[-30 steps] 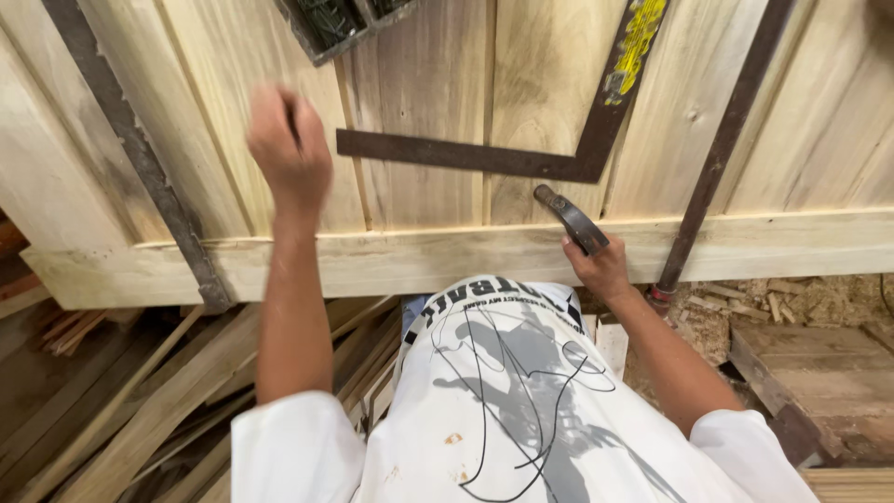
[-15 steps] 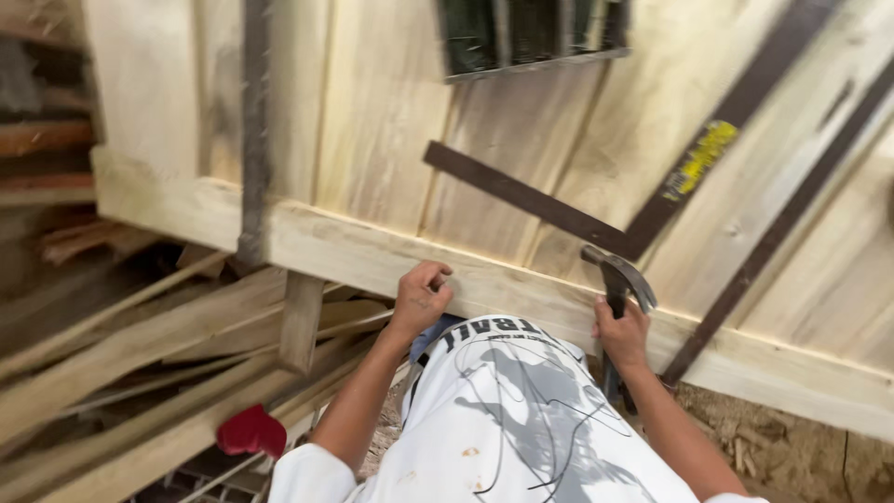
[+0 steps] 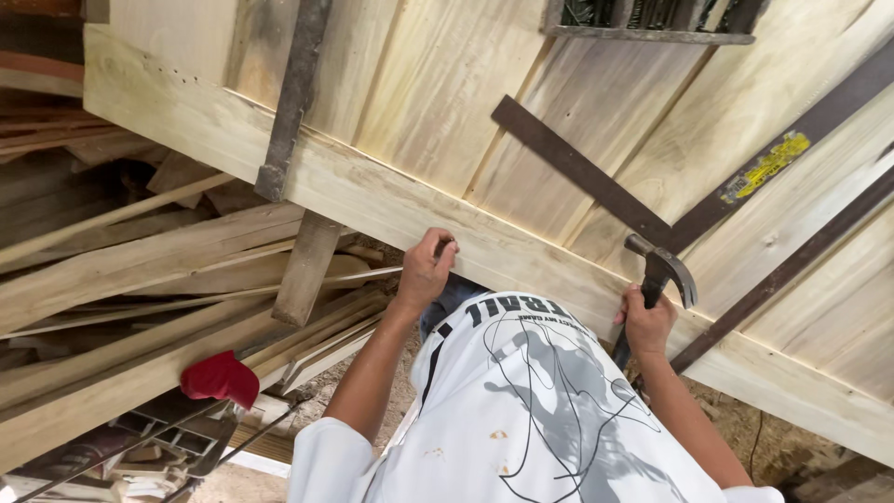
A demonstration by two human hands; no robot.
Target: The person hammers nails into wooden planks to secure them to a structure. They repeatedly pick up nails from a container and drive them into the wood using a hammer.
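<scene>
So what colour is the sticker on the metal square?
Yellow, on the metal square at its sticker; head view shows it.

the left hand [image 3: 426, 270] is half closed, its fingers curled and pinched together, with the bare forearm stretched forward. the right hand [image 3: 646, 321] is a tight fist with the thumb up, its forearm also bare and extended.

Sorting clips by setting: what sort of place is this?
Probably a rough carpentry workshop. A pale plank panel lies on the bench, loose timber offcuts are piled beside it, and the right hand grips a steel claw hammer.
</scene>
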